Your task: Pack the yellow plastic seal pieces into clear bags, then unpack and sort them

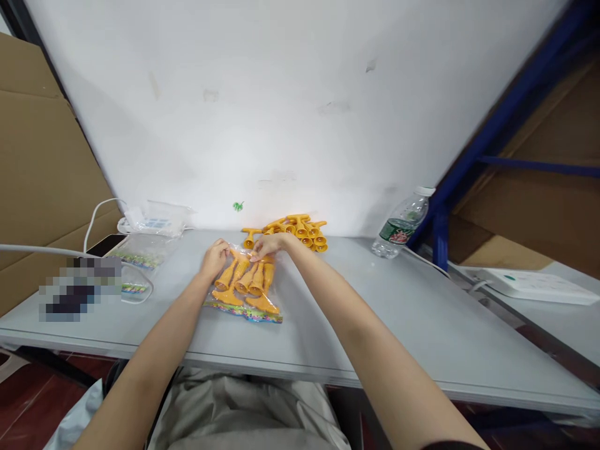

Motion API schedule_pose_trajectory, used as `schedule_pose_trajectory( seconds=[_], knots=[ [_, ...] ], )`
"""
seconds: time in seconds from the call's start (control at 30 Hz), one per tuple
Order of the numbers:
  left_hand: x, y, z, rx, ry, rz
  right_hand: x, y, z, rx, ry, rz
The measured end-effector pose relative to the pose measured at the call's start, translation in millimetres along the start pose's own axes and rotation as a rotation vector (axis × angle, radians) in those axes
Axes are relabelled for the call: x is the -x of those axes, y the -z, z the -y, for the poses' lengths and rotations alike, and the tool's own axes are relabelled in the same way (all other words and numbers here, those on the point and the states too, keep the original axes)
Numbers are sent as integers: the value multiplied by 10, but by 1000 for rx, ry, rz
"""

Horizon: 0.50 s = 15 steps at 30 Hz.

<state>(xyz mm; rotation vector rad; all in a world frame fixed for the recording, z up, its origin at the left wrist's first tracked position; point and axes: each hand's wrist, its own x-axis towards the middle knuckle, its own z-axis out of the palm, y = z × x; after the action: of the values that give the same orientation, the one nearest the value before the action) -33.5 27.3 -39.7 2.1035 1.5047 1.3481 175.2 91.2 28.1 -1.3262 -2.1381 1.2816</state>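
Under the left hand, pinching its corner likely for steadiness, and right hand, grip unclear, lies the bag.

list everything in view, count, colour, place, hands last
filled bag: one, clear, front centre
bagged pieces: several, orange, inside it
loose pieces: many, orange, piled behind
bottle: one, clear, green label, right
phone: one, dark, left
packets: at least two, clear, left
cables: several, white, both sides
flat unit: one, white, far right
cardboard: two, brown, both sides
frame: one, blue, right
table: one, grey, underneath
panel: one, white, behind
floor: one, red, below
blurred patch: one, dark, left
clothing: some, grey, lap
left hand: one, holding bag
right hand: one, at bag top
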Motion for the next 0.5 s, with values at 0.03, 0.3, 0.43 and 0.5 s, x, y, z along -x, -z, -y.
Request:
schedule_pose_trajectory(
  seconds=[0.03,0.3,0.43,0.5],
  knots=[
    [0,2,1,7,-3,-11,-5,-28,31,-13,-81,114],
    [-25,-1,-14,35,5,-58,21,-287,30,-308,-204,338],
    [-63,-1,7,78,31,-222,127,-296,-33,-463,-156,272],
    [-82,5,48,102,125,-325,209,-273,-57,-540,-121,224]
  ],
)
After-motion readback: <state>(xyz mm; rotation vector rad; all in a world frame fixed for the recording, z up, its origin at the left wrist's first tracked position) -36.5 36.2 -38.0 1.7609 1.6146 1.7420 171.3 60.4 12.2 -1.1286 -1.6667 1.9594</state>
